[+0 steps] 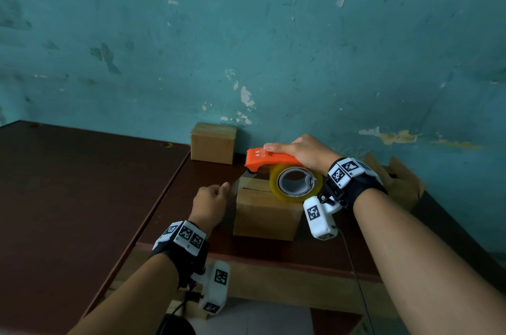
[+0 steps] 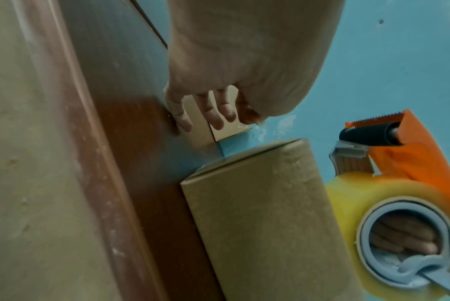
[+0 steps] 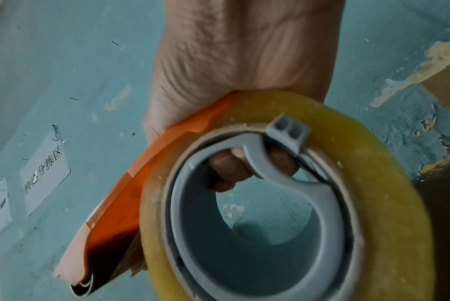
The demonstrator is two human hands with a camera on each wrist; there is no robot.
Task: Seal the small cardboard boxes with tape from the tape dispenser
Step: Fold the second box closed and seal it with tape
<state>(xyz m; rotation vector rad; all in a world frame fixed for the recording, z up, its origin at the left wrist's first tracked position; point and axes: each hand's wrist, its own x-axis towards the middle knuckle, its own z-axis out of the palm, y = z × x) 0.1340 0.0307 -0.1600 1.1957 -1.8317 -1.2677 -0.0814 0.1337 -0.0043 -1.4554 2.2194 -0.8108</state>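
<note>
A small closed cardboard box (image 1: 264, 211) (image 2: 257, 213) stands near the table's front edge, with a slit between its top flaps. My right hand (image 1: 298, 148) (image 3: 231, 169) grips the orange tape dispenser (image 1: 269, 159) (image 2: 409, 146) (image 3: 115, 213) over the box's top. Its yellowish tape roll (image 1: 295, 182) (image 3: 373, 183) hangs against the box's right top edge. A faint clear strip seems to run from the dispenser's front down the box's left side. My left hand (image 1: 210, 200) (image 2: 213, 120) hovers just left of the box's top corner, fingers relaxed. A second small box (image 1: 213, 143) (image 2: 198, 126) sits by the wall.
An opened cardboard box (image 1: 397, 178) with raised flaps stands behind my right wrist. The teal wall (image 1: 273, 61) rises directly behind the boxes. The dark brown table (image 1: 68, 184) has a seam (image 1: 164, 189) running left of my left hand.
</note>
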